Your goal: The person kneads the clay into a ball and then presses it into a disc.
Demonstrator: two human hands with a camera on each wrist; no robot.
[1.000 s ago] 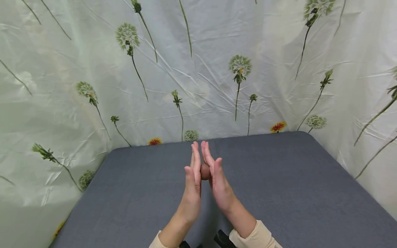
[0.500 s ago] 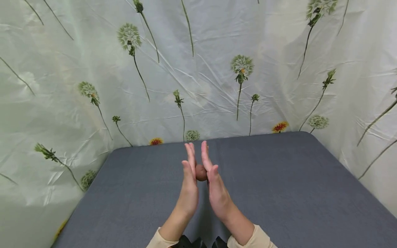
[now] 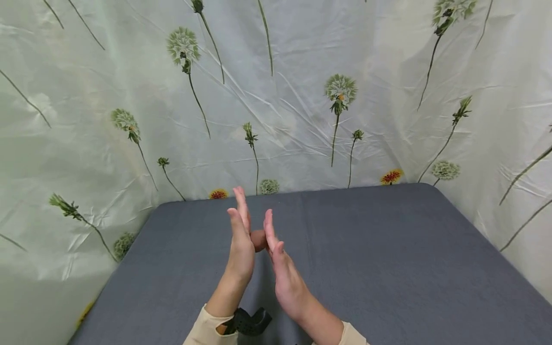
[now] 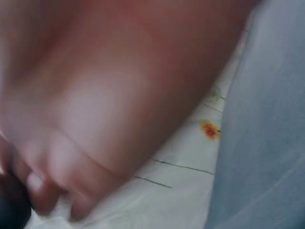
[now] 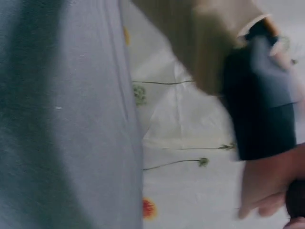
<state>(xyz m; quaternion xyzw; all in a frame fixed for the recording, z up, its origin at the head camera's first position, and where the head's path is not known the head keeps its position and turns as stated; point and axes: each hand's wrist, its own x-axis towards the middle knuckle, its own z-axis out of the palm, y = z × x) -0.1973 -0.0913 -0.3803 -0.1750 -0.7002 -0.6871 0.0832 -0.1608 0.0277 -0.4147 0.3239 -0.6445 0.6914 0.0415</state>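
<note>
A small brown ball (image 3: 258,240) sits between the two palms, with the fingers of both hands held straight and pointing up and away. On its left side my left hand (image 3: 240,249) presses flat, thumb upright. My right hand (image 3: 288,278) leans in from the right, its fingers touching the ball from that side, lower than the left fingertips. In the right wrist view the ball (image 5: 296,198) looks dark at the right edge, beside the blurred left hand (image 5: 267,188). A blurred hand (image 4: 105,105) fills much of the left wrist view.
Beneath the hands lies a table with a grey-blue cover (image 3: 388,268). A pale sheet printed with dandelions (image 3: 293,110) hangs behind it and around the sides. A black wrist camera (image 3: 252,322) is strapped at the left wrist, below a cream sleeve (image 3: 211,330).
Both hands and the ball have shifted left. The left hand has slid forward and up while the right has drawn back, so the palms are now offset with the ball between them.
</note>
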